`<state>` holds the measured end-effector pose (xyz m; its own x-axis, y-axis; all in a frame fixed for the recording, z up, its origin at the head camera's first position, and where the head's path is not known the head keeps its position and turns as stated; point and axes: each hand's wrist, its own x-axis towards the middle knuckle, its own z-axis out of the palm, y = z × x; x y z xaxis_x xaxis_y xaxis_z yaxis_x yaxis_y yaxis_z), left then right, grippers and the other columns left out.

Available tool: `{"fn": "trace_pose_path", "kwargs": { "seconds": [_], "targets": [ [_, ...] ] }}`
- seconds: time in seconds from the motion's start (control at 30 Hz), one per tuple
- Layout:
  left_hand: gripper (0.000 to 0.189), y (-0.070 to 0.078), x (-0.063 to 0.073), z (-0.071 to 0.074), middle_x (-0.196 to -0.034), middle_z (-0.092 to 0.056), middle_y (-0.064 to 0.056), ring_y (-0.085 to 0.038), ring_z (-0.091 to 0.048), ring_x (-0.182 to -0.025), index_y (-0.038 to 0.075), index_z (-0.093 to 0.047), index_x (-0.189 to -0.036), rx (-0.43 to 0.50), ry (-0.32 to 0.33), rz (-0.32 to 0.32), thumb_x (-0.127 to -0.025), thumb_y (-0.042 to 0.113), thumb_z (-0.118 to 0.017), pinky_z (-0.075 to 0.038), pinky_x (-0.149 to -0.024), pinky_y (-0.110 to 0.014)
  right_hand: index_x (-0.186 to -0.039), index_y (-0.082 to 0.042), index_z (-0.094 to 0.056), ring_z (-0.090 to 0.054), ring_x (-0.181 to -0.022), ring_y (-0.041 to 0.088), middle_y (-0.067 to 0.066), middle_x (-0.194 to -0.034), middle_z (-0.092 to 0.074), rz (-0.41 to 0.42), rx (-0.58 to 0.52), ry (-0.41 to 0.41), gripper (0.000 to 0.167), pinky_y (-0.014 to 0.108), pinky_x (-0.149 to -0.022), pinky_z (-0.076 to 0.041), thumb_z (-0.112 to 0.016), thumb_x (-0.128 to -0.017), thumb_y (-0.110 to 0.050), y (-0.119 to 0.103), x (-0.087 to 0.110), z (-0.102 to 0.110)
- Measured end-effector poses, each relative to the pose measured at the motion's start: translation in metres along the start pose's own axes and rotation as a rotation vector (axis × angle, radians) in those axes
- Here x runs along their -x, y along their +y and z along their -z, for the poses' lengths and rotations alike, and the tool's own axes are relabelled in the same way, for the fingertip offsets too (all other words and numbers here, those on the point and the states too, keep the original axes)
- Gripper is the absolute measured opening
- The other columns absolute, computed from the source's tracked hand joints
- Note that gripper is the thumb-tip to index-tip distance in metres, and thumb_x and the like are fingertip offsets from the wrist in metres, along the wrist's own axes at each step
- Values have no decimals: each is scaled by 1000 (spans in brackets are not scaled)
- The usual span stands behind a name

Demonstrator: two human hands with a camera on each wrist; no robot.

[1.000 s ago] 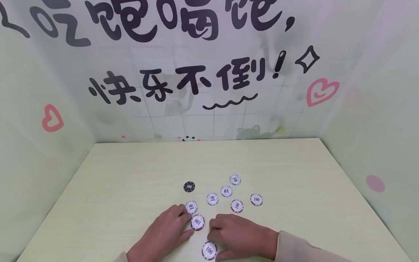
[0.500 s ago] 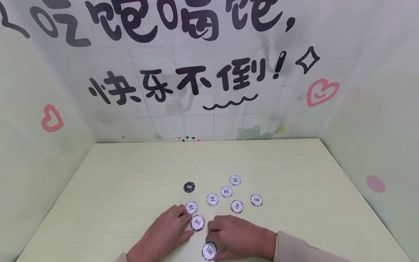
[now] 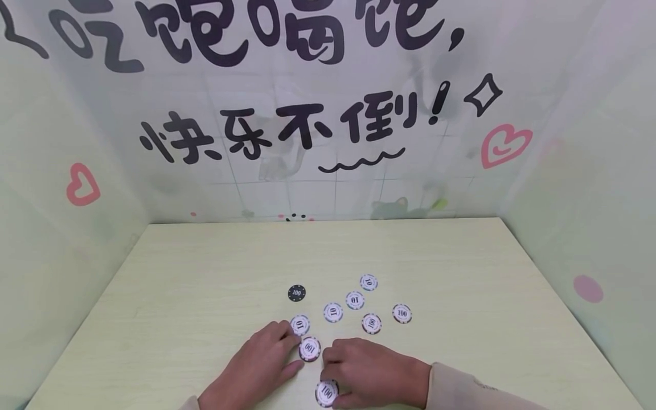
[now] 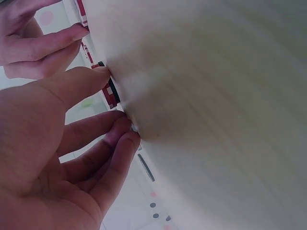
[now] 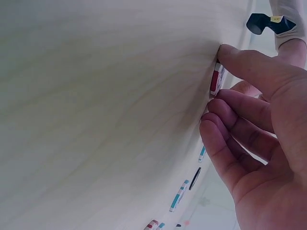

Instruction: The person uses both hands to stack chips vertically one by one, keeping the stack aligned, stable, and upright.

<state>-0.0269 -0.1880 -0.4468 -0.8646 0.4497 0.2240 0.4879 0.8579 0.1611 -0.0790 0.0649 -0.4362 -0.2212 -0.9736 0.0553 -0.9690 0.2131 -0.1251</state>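
Note:
In the head view my left hand [image 3: 261, 357] rests at the left of a white-faced 100 poker chip [image 3: 310, 349], thumb and fingertips at its rim. The left wrist view shows a red-and-white edge over a black edge, a small chip stack [image 4: 111, 94], between that thumb and the fingers. Close to the table's front, my right hand [image 3: 371, 369] pinches another 100 poker chip [image 3: 327, 393] from its right side. Its red-and-white edge [image 5: 217, 79] shows between thumb and curled fingers in the right wrist view. A blue-edged 10 chip [image 3: 300, 325] lies by my left fingertips.
Beyond the hands lie a black 100 chip [image 3: 296, 292], several 10 chips [image 3: 333, 312] and two 100 chips [image 3: 371, 323], [image 3: 402, 313] on the pale wooden table [image 3: 205, 267]. A printed wall sheet [image 3: 333, 193] stands behind, with side panels left and right.
My right hand has shifted slightly left, its thumb and fingers closing in on the near 100 chip. The left hand and the other chips have stayed in place.

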Motion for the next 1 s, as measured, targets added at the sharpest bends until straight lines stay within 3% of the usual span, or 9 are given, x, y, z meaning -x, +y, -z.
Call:
{"fn": "trace_pose_path", "kwargs": {
  "seconds": [0.53,1.0],
  "targets": [
    [35,-1,1,0,-99,-59,1,-14,-53,-86,1,-82,-109,-13,33,-18,-90,28,-93,-55,-75,-29,-113,-22,-79,-52,-91,-4,-17,-101,-63,-43,13,-27,26,9,-88,-44,-85,-95,-41,-1,-4,-2],
    [36,-1,0,-1,-102,-59,3,-14,-54,-88,2,-82,-111,10,-8,-7,-91,29,-92,-55,-77,-29,-111,-21,-78,-52,-91,-3,-16,-99,-62,-5,54,17,24,10,-88,-44,-83,-96,-39,3,-2,-5]
  ]
}}
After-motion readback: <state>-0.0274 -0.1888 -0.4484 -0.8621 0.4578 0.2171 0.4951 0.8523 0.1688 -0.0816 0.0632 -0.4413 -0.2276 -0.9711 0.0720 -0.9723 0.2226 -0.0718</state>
